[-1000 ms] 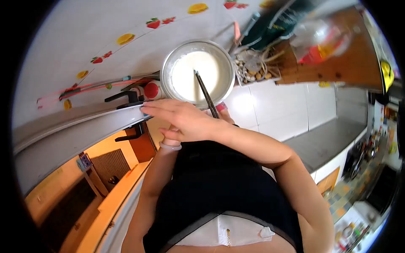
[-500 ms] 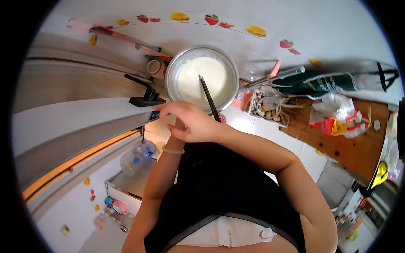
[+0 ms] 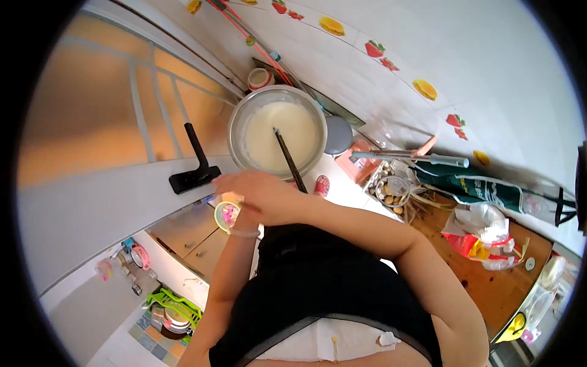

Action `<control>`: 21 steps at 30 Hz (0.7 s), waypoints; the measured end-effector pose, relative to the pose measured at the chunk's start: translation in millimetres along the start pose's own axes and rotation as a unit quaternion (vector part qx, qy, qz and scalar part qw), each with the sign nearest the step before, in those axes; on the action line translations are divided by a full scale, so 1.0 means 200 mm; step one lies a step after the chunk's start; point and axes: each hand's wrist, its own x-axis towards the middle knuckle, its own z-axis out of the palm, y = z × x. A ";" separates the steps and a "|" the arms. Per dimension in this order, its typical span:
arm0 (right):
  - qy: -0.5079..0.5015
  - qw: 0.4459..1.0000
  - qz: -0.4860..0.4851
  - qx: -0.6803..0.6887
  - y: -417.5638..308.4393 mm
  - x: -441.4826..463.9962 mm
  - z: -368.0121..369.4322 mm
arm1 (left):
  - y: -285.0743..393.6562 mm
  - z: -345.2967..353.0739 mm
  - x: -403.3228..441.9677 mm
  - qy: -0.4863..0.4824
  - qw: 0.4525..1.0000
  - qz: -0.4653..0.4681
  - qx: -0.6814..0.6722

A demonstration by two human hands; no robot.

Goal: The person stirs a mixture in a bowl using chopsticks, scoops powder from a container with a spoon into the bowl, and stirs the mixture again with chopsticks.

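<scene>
My right hand point(image 3: 260, 194) reaches across my body, its fingers stretched out against the edge of the white door point(image 3: 134, 211), just below the black handle point(image 3: 194, 174). Beneath it, my left hand point(image 3: 249, 215) is mostly hidden; only the part near the wrist, with a pale bangle, shows. A steel bowl point(image 3: 236, 137) of creamy white batter or liquid is just beyond both hands, and its near rim is partly covered by them. Dark chopsticks point(image 3: 290, 160) lean in the bowl, tips in the mixture. What the fingers of my left hand hold cannot be seen.
A pink slipper point(image 3: 321, 186) shows on the floor. To the right are a grey round lid point(image 3: 338, 135), a crate of small roundish items point(image 3: 391, 191), a green bag point(image 3: 477, 186) and a wooden board point(image 3: 489, 293). At lower left stands a green rack point(image 3: 174, 303).
The door has swung, with my right hand staying at its edge, and its frosted panel now shows. The view has turned, bringing the slipper, grey lid and green rack into sight. The bowl stays ahead of me.
</scene>
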 end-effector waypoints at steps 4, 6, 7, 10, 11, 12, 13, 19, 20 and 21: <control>0.011 0.990 0.075 -0.116 0.28 0.05 0.01 | 0.05 -0.24 0.18 -0.030 0.999 -0.023 -0.008; -0.018 0.980 0.079 -0.179 0.40 0.07 0.03 | 0.08 -0.27 0.21 -0.038 0.999 -0.036 0.005; -0.041 0.978 0.085 -0.187 0.45 0.10 0.04 | 0.11 -0.27 0.22 -0.033 0.999 -0.028 0.001; -0.080 0.971 0.092 -0.204 0.57 0.22 0.10 | 0.21 -0.32 0.32 -0.018 1.000 -0.017 -0.015; -0.072 0.974 0.087 -0.198 0.60 0.27 0.12 | 0.23 -0.35 0.37 -0.008 1.000 -0.018 -0.021; -0.064 0.976 0.081 -0.193 0.63 0.32 0.13 | 0.26 -0.37 0.41 0.001 0.999 -0.019 -0.027; -0.054 0.979 0.082 -0.178 0.66 0.37 0.13 | 0.28 -0.39 0.46 0.009 1.000 -0.016 -0.022; 0.019 0.983 0.163 -0.080 0.86 0.72 0.11 | 0.47 -0.57 0.80 0.026 1.000 -0.014 -0.008; 0.033 0.981 0.175 -0.074 0.91 0.77 0.10 | 0.49 -0.60 0.86 0.029 0.999 -0.018 -0.011; 0.048 0.979 0.186 -0.068 0.98 0.81 0.09 | 0.53 -0.62 0.92 0.031 0.999 -0.022 -0.014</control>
